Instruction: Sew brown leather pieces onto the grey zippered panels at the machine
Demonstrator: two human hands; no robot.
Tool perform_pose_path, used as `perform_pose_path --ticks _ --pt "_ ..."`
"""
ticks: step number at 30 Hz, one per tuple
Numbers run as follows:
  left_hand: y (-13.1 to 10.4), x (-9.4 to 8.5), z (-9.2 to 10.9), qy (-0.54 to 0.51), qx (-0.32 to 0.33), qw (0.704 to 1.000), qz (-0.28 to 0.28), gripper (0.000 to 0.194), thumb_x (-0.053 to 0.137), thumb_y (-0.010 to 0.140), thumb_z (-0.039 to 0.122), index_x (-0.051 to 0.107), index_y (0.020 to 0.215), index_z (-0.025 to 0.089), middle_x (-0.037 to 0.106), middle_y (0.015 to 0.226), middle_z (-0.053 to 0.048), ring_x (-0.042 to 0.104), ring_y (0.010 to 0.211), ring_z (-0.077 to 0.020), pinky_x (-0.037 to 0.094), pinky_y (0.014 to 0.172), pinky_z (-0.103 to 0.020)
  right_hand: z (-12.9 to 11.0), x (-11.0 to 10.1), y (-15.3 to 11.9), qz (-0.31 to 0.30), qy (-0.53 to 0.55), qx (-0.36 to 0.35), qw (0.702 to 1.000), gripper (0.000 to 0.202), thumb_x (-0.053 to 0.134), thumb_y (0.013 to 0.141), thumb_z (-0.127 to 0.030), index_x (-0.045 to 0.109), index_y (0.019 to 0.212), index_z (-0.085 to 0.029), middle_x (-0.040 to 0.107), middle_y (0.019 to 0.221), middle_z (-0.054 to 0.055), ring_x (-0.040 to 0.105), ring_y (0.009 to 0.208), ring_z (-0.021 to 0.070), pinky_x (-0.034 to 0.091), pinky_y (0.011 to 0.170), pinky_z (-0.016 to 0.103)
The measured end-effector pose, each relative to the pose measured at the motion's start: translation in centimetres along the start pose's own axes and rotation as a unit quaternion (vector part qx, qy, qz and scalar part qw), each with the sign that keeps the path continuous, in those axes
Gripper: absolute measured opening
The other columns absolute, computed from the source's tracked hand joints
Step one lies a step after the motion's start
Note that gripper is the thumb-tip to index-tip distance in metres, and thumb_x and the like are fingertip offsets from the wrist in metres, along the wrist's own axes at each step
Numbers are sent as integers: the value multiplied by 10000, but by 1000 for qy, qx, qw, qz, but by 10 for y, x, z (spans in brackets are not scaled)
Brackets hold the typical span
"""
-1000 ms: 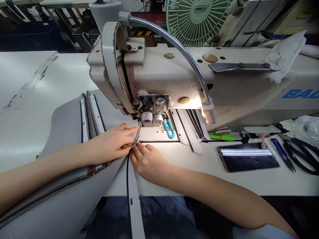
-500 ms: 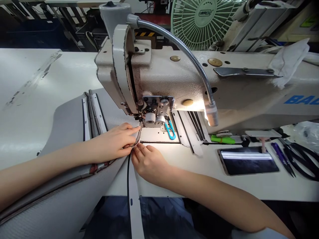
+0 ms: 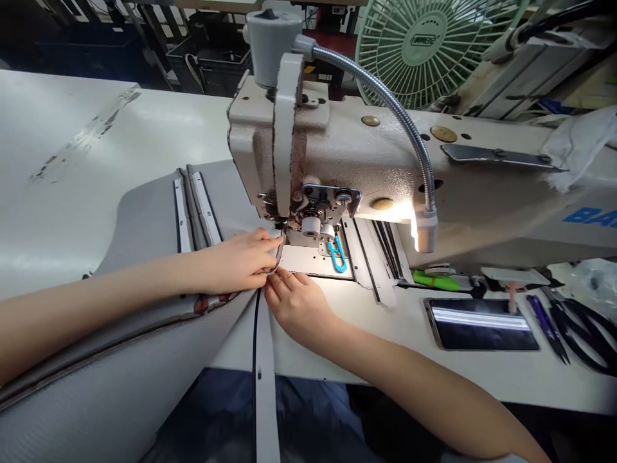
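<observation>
Grey mesh-like fabric (image 3: 139, 402) with dark-edged seams runs under the head of a sewing machine (image 3: 255, 138). Its edge is gripped by my left hand (image 3: 248, 257), index finger stretched toward the presser foot area and the other fingers bent at the seam. Just below, my right hand (image 3: 301, 305) pinches the fabric edge together with a long white strip (image 3: 267, 399) that has a black border. That strip hangs down over the table edge toward my lap. The needle itself and the fingertips' exact hold are hidden.
Beside the needle plate lies a blue thread snipper (image 3: 339, 255). More white strips (image 3: 364, 247) rest under the machine arm. To the right are a green-handled tool (image 3: 436, 280), a phone (image 3: 483, 325), purple tweezers (image 3: 547, 326) and black scissors (image 3: 581, 331). A lamp (image 3: 424, 231) and a fan (image 3: 427, 45) stand over the machine.
The camera view has shifted, so the machine and hands sit further right in the picture. Both hands keep nearly the same hold close to the machine's foot.
</observation>
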State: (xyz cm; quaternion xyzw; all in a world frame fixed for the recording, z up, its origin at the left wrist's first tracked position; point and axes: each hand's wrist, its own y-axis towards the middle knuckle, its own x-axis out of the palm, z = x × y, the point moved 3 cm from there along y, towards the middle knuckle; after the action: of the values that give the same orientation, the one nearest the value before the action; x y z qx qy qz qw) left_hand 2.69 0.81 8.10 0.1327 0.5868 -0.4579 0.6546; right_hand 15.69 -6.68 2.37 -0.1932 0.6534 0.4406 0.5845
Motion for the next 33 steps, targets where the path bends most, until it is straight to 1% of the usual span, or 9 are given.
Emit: perform_pose_path --ticks 3,9,15,18,22,25,28,31,33 --pt "2 -2 -1 6 -8 1000 -12 245 451 916 253 663 843 153 433 1480 -118 431 1250 -295 411 1016 -423 4 0 1 -32 26 1 999 313 381 973 -85 635 1135 0 666 1164 243 624 1093 289 506 725 374" --pt "2 -2 -2 -3 -6 1000 4 253 454 909 259 660 807 155 456 1466 -107 444 1233 -291 425 992 -409 5 -2 1 -18 16 1 1000 306 391 971 -88 655 1105 -12 678 1161 219 626 1096 293 505 716 363" --pt "8 -2 -5 -12 1 999 53 290 454 876 210 528 599 165 611 1240 -95 527 1103 -259 470 883 -367 7 2 1 -52 26 18 998 318 393 965 -69 631 1167 -8 643 1223 243 592 1168 298 514 753 386" --pt "5 -2 -2 -11 12 998 55 260 467 857 198 520 604 173 649 1136 -90 545 1079 -252 477 851 -355 2 0 0 -31 15 6 999 317 397 965 -73 640 1153 3 657 1197 242 612 1141 300 521 768 391" --pt "2 -2 0 -12 18 999 48 241 465 847 192 509 610 177 654 1103 -81 557 1045 -236 473 841 -345 -4 -1 -1 -5 -3 -6 1000 317 396 957 -65 650 1127 19 674 1156 242 629 1105 303 518 780 393" --pt "7 -5 0 -2 12 999 50 247 450 848 196 483 603 180 652 1034 -75 566 950 -216 464 783 -334 2 2 2 -34 10 6 999 317 397 951 -59 635 1149 11 662 1174 245 608 1122 305 509 753 393" --pt "12 -9 0 7 9 998 60 231 457 828 199 449 598 189 626 849 -61 552 820 -202 435 702 -330 10 -1 6 -73 40 32 996 297 411 934 -47 630 1132 -12 629 1211 246 565 1142 298 493 759 393" --pt "9 -16 1 29 -33 996 75 76 518 781 245 494 725 199 617 845 -58 559 815 -223 424 728 -356 11 -11 9 -109 109 60 986 234 437 913 -81 648 1014 -86 655 1055 177 576 955 260 469 745 400" --pt "2 -22 2 48 -62 995 60 148 577 726 274 518 838 199 631 904 -62 572 805 -230 417 771 -381 5 -18 13 -120 187 63 973 201 467 898 -136 642 995 -123 642 953 116 552 849 230 457 741 390"
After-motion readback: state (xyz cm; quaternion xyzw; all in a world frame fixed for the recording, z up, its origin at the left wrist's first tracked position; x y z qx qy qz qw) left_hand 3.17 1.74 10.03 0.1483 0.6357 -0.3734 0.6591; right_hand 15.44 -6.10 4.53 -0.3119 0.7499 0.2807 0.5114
